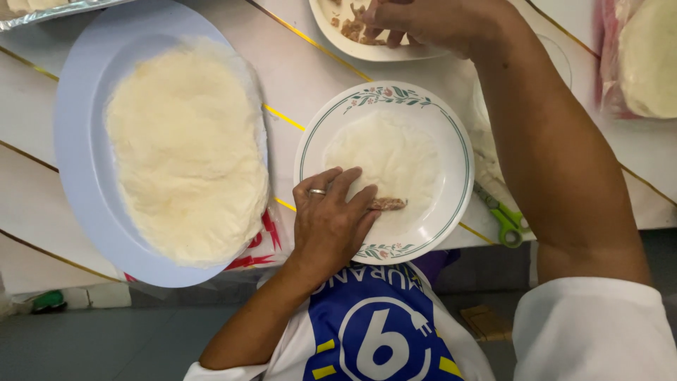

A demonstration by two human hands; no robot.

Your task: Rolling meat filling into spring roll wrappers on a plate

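While the left hand lies flat, open on the thin wrapper, the right hand pinches filling; pressing harder could tear the wrapper.

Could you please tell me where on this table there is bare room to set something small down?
A bare strip of table runs between the big oval plate of stacked wrappers and the round floral plate. It is crowded further right: the right hand is over the filling plate, its forearm crosses above the scissors, and a bagged stack fills the corner.
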